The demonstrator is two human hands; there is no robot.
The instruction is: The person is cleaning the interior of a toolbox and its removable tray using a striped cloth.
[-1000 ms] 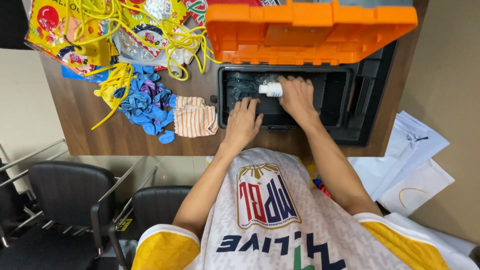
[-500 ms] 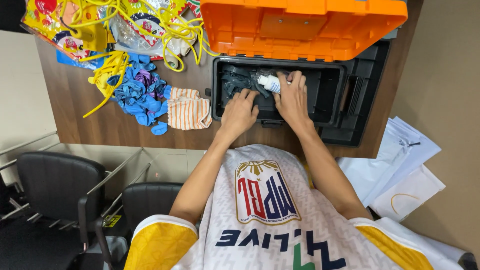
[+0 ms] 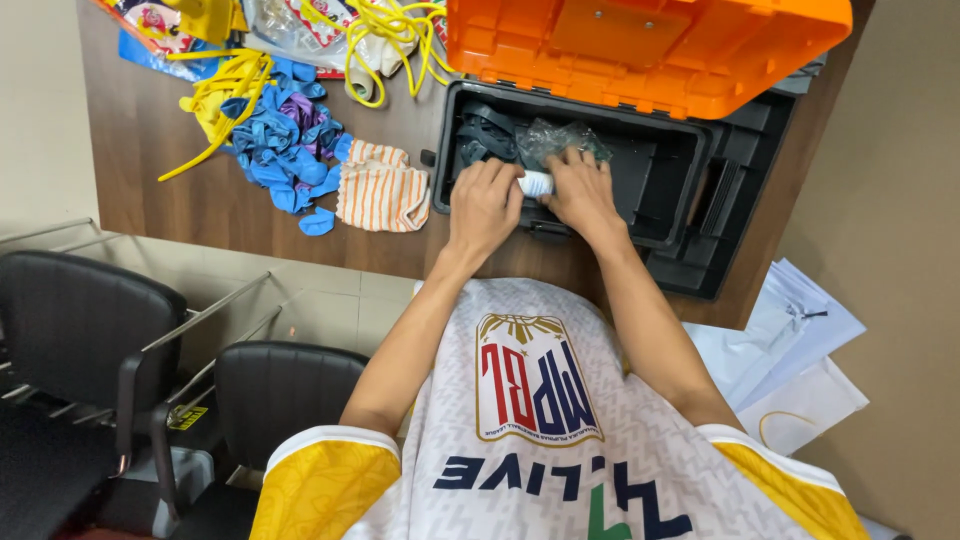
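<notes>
Left hand and right hand both curled around small white tube, upper centre, inside black toolbox tray. Behind: crumpled clear plastic bag, black straps. Orange lid open above. Left: striped cloth, blue balloons, colourful packets.

Single head view: looks steeply down over the chest, close, onto the near edge of the wooden table.
</notes>
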